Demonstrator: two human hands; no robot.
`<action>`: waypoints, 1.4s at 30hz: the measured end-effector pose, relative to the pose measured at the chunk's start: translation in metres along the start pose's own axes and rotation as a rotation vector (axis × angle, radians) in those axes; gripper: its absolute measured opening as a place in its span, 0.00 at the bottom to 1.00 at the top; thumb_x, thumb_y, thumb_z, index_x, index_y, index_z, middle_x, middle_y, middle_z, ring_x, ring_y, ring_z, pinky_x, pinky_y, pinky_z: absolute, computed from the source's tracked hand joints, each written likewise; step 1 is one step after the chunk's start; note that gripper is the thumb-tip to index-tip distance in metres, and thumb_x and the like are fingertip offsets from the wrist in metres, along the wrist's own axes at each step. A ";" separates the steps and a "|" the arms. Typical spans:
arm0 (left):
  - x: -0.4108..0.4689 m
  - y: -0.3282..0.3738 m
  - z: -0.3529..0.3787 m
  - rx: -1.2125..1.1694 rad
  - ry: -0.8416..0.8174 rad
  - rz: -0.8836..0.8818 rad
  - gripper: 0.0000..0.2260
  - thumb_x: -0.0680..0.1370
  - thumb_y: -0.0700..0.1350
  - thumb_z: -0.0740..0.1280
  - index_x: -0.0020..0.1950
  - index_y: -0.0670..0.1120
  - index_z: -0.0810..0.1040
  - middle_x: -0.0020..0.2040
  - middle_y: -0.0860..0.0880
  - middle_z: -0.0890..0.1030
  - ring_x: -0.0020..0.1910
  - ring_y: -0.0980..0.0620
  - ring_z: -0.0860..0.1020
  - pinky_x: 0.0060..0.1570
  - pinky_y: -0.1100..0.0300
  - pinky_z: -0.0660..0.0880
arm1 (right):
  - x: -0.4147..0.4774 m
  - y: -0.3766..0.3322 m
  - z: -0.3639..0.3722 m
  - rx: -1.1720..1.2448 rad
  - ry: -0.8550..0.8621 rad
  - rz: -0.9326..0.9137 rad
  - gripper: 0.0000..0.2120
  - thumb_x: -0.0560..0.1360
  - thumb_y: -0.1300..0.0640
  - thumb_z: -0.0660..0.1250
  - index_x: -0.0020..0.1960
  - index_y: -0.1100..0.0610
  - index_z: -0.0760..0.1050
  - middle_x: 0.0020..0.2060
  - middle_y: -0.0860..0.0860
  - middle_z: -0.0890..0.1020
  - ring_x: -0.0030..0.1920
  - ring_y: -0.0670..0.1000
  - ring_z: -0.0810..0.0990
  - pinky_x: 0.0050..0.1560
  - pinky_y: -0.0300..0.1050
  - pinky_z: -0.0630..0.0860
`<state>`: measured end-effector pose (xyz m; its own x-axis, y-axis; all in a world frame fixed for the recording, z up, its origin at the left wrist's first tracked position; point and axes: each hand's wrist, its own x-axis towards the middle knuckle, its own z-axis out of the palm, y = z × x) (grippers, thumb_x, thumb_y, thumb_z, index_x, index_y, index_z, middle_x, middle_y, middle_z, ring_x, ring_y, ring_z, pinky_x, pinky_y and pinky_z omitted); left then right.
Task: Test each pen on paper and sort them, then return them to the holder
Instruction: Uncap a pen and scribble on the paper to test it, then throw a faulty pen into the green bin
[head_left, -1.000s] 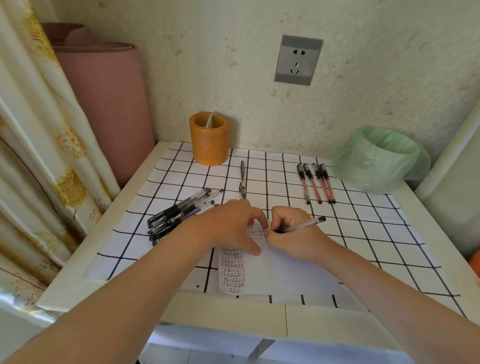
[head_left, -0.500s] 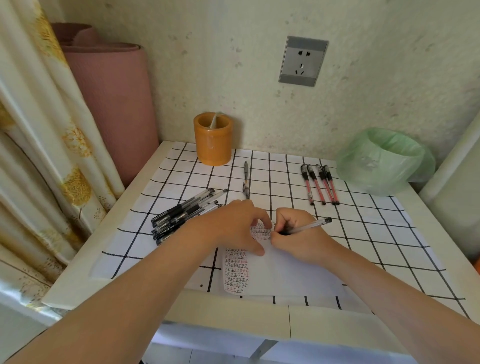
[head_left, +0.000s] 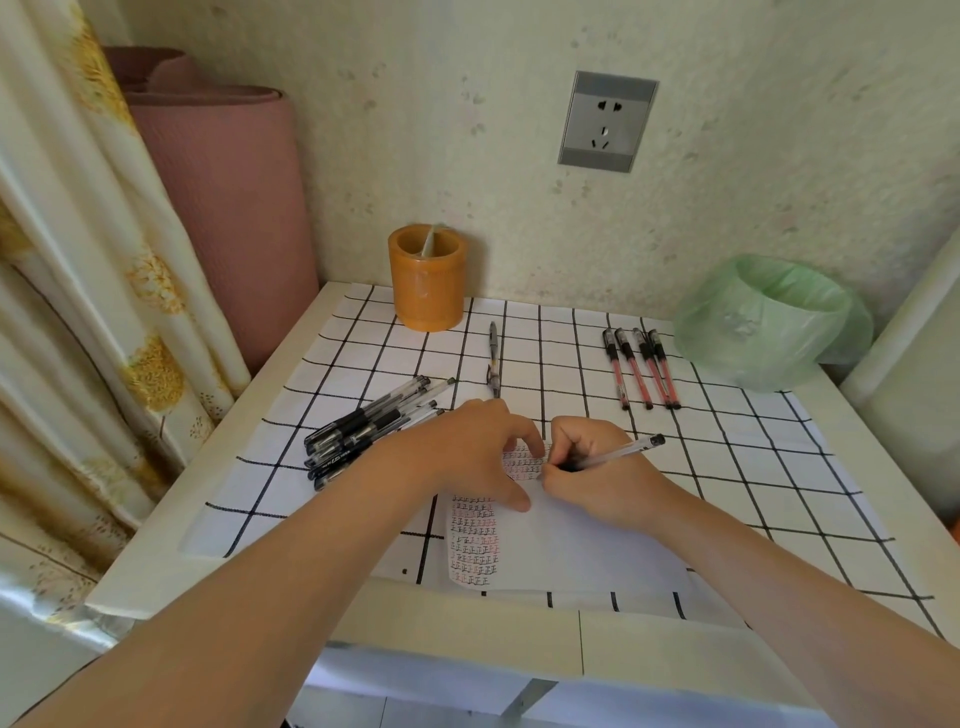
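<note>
Pinched between my right hand (head_left: 597, 475) thumb and fingers is a clear-barrelled pen with a black cap end (head_left: 613, 456), fingers curled tight round it, tip down on the white sheet of paper (head_left: 571, 545) and the back end sticking out to the right. So that hand's fully closed on the pen. My left hand (head_left: 467, 457) has nothing in it, it's just lying flat with fingers spread, pressing the paper down right beside the writing hand, thumb pointing toward me.

That paper sits on the white tablecloth with black grid lines (head_left: 727, 467), near the front edge of the cream table (head_left: 467, 623). Left side of the sheet is packed with rows of tiny marks in black and red, too small for me to read.

Sorting so far: a messy pile of black-capped clear pens (head_left: 363, 431) lies just left of my left wrist, all angled the same way. Four red-ink pens with black caps (head_left: 639, 366) are lined up side by side further back on the right. One dark grey pen (head_left: 493, 358) lies alone between those two groups, pointing at me.

Round orange pen holder (head_left: 427, 278) stands upright at the back by the wall, something pale poking out of it, can't tell what. Bin lined with a green plastic bag (head_left: 769, 322) is at the back right corner.
</note>
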<state>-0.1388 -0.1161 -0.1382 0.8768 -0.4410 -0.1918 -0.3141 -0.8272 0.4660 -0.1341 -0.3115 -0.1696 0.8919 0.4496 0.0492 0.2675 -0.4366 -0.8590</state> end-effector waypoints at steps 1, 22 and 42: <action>0.000 0.000 0.000 -0.001 -0.001 0.000 0.25 0.67 0.57 0.77 0.63 0.61 0.76 0.52 0.55 0.72 0.54 0.54 0.71 0.56 0.52 0.75 | 0.000 0.000 0.000 -0.004 -0.001 0.004 0.11 0.68 0.68 0.68 0.33 0.56 0.70 0.28 0.47 0.73 0.29 0.45 0.68 0.29 0.41 0.64; -0.022 -0.014 -0.012 -0.039 0.014 -0.066 0.11 0.76 0.47 0.73 0.58 0.54 0.82 0.51 0.57 0.75 0.43 0.61 0.73 0.45 0.66 0.71 | 0.002 -0.018 -0.010 0.707 0.265 0.208 0.17 0.80 0.70 0.59 0.66 0.59 0.74 0.53 0.61 0.83 0.39 0.58 0.84 0.35 0.53 0.81; -0.011 -0.013 -0.018 -0.129 0.184 -0.096 0.07 0.81 0.47 0.64 0.54 0.54 0.82 0.43 0.63 0.77 0.44 0.64 0.74 0.42 0.66 0.69 | 0.000 -0.024 -0.014 -0.453 0.198 -0.083 0.07 0.75 0.52 0.71 0.51 0.43 0.83 0.46 0.38 0.83 0.49 0.41 0.80 0.51 0.47 0.79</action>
<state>-0.1380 -0.0938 -0.1267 0.9558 -0.2815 -0.0855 -0.1871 -0.8059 0.5617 -0.1352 -0.3116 -0.1421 0.9014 0.3598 0.2409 0.4325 -0.7199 -0.5428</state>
